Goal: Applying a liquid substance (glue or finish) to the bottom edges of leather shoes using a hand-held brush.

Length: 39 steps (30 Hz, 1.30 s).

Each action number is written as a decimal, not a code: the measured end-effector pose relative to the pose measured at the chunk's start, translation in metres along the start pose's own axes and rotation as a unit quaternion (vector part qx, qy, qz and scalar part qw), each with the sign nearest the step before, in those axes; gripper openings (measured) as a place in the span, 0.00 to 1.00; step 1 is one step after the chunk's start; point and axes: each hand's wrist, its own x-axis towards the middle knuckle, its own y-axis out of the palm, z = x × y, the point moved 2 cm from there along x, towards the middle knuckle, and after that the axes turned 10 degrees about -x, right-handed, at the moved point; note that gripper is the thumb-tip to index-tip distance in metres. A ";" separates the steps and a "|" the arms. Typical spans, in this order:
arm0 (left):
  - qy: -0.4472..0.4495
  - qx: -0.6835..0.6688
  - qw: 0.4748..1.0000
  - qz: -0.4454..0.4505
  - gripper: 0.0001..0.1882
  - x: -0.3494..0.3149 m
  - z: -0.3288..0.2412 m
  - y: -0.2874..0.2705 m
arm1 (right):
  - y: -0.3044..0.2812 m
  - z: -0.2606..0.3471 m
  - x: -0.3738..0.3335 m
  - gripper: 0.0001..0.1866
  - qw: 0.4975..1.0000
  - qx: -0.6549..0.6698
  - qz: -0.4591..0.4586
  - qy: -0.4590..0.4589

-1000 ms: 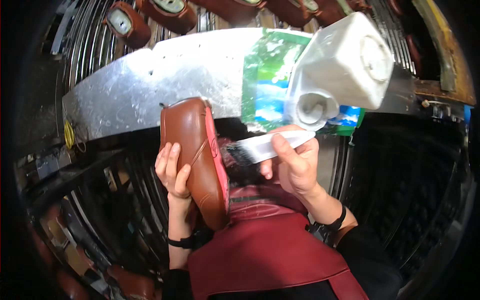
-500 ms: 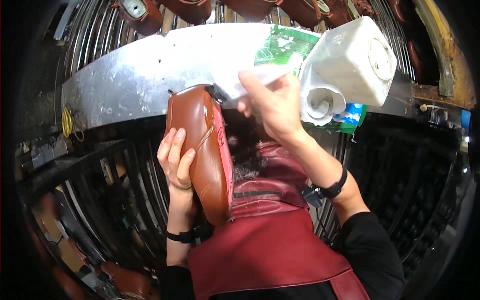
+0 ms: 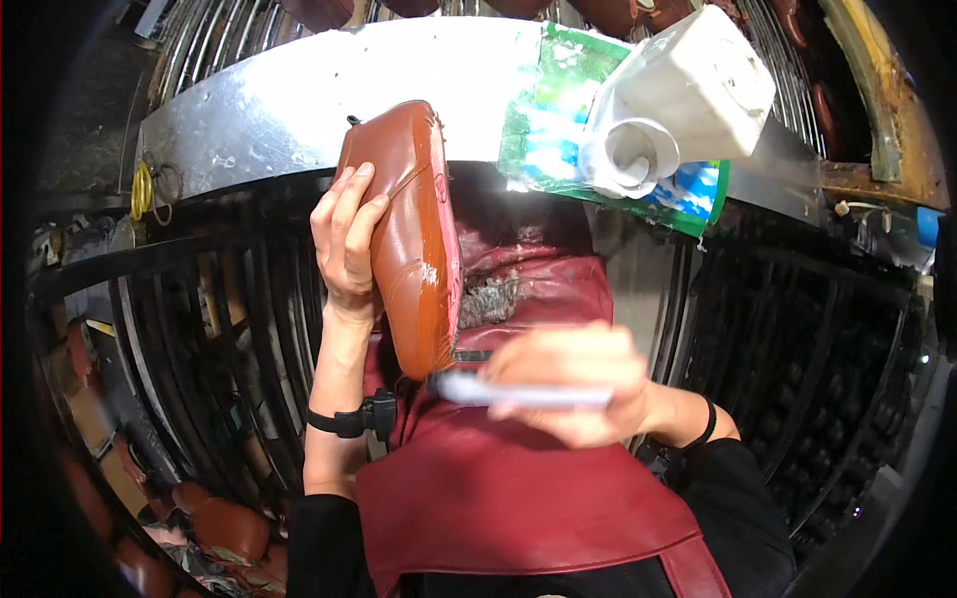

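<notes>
A brown leather shoe upper (image 3: 407, 229) with a pink underside is held on its side, one end far and the other toward me. My left hand (image 3: 349, 229) grips it from the left, fingers over the leather. White wet smears show along the edge where leather meets pink. My right hand (image 3: 573, 384) is closed around a brush (image 3: 523, 392) with a pale handle. Its dark bristles are at the near end of the shoe upper; motion blur hides whether they touch. A dark red apron (image 3: 518, 478) lies beneath, with whitish residue on it.
Beyond the shoe runs a metal shelf (image 3: 249, 110). On its right, a green and blue plastic sheet (image 3: 543, 140) lies under a cut-open white plastic container (image 3: 688, 85). More brown shoes (image 3: 414, 5) stand on a roller rack behind. Dark rails (image 3: 189, 234) flank me.
My right hand has swept the brush from the shoe's far end to its near end. The shoe sits slightly higher in view, and a white smear shows midway along its edge.
</notes>
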 end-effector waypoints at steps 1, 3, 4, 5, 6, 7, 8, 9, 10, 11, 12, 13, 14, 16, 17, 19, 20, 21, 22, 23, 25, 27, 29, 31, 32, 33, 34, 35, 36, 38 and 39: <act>-0.001 -0.001 1.000 0.000 0.22 0.003 -0.002 -0.001 | -0.008 -0.004 0.004 0.11 0.997 0.003 -0.012 0.081; -0.002 0.003 1.000 -0.003 0.22 0.008 -0.006 -0.001 | -0.018 -0.018 0.008 0.09 0.963 0.075 -0.105 0.237; -0.003 0.007 1.000 -0.004 0.22 0.011 -0.007 -0.001 | -0.020 -0.025 0.008 0.08 0.920 0.141 -0.177 0.319; -0.007 0.013 1.000 -0.004 0.21 0.013 -0.009 -0.001 | -0.021 -0.028 0.009 0.06 0.907 0.160 -0.176 0.347; -0.011 0.013 1.000 -0.005 0.21 0.016 -0.010 -0.001 | -0.022 -0.027 0.011 0.06 0.912 0.167 -0.189 0.323; -0.022 0.016 1.000 0.001 0.21 0.019 -0.012 -0.002 | -0.024 -0.024 0.014 0.05 0.946 0.086 -0.150 0.274; -0.035 0.019 0.999 0.008 0.22 0.022 -0.013 -0.002 | -0.024 -0.017 0.015 0.05 0.973 0.024 -0.115 0.197; -0.044 0.017 0.999 0.007 0.24 0.025 -0.014 -0.003 | -0.026 -0.010 0.018 0.06 0.991 0.016 -0.060 0.117; -0.047 0.017 0.999 0.009 0.24 0.028 -0.015 -0.004 | -0.029 -0.004 0.020 0.08 0.994 0.005 -0.034 0.104; -0.066 0.019 0.998 0.015 0.25 0.033 -0.016 -0.004 | -0.031 0.001 0.023 0.09 0.997 -0.011 -0.013 0.078; -0.091 0.025 0.995 0.025 0.27 0.038 -0.015 -0.004 | -0.035 0.005 0.027 0.10 0.999 -0.022 -0.005 0.050; -0.103 0.028 0.994 0.034 0.29 0.044 -0.016 -0.004 | -0.041 0.011 0.031 0.11 0.997 -0.056 0.015 0.050; -0.088 0.024 0.996 0.026 0.29 0.051 -0.018 -0.005 | -0.044 0.013 0.037 0.11 0.997 -0.066 0.013 0.037; -0.120 0.018 0.991 0.053 0.28 0.066 -0.019 -0.006 | -0.051 0.017 0.051 0.12 0.996 -0.089 0.013 0.003; -0.113 0.019 0.992 0.048 0.28 0.074 -0.020 -0.008 | -0.054 0.018 0.059 0.12 0.996 -0.094 0.010 -0.003; -0.202 -0.012 0.976 0.087 0.29 0.091 -0.019 -0.010 | -0.062 0.018 0.077 0.12 0.996 -0.085 -0.002 -0.040; -0.192 -0.011 0.978 0.077 0.29 0.100 -0.019 -0.013 | -0.066 0.018 0.086 0.12 0.994 -0.095 0.001 -0.047; -0.206 -0.026 0.974 0.095 0.30 0.108 -0.017 -0.014 | -0.071 0.017 0.095 0.12 0.992 -0.105 0.001 -0.067; -0.213 -0.044 0.970 0.110 0.30 0.116 -0.014 -0.016 | -0.076 0.016 0.104 0.12 0.990 -0.109 0.003 -0.092; -0.218 -0.049 0.967 0.121 0.33 0.125 -0.010 -0.017 | -0.081 0.012 0.113 0.13 0.986 -0.114 0.006 -0.118; -0.213 -0.060 0.965 0.138 0.32 0.140 -0.001 -0.020 | -0.090 0.003 0.129 0.13 0.984 -0.124 -0.009 -0.127; -0.211 -0.078 0.960 0.164 0.33 0.153 0.010 -0.019 | -0.098 -0.011 0.140 0.14 0.982 -0.136 -0.030 -0.130; -0.203 -0.121 0.956 0.175 0.37 0.164 0.021 -0.020 | -0.105 -0.027 0.145 0.14 0.978 -0.148 -0.063 -0.133; -0.198 -0.191 0.945 0.176 0.40 0.171 0.030 -0.022 | -0.106 -0.043 0.139 0.12 0.985 -0.139 -0.051 -0.089; -0.200 -0.197 0.944 0.172 0.40 0.173 0.035 -0.023 | -0.104 -0.050 0.132 0.11 0.979 -0.170 -0.080 -0.076; -0.214 -0.231 0.932 0.178 0.41 0.173 0.039 -0.024 | -0.105 -0.054 0.124 0.10 0.980 -0.171 -0.089 -0.046; -0.237 -0.262 0.918 0.179 0.42 0.172 0.042 -0.024 | -0.105 -0.057 0.115 0.09 0.980 -0.164 -0.105 -0.041; -0.245 -0.270 0.912 0.185 0.43 0.170 0.042 -0.024 | -0.102 -0.059 0.105 0.09 0.978 -0.180 -0.099 -0.020; -0.262 -0.276 0.906 0.186 0.44 0.167 0.043 -0.023 | -0.100 -0.060 0.095 0.12 0.981 -0.113 -0.156 0.035; -0.243 -0.239 0.924 0.173 0.44 0.160 0.040 -0.022 | -0.098 -0.058 0.081 0.15 0.972 -0.045 -0.208 0.099; -0.256 -0.218 0.925 0.176 0.44 0.158 0.039 -0.021 | -0.097 -0.053 0.077 0.18 0.970 -0.048 -0.228 0.077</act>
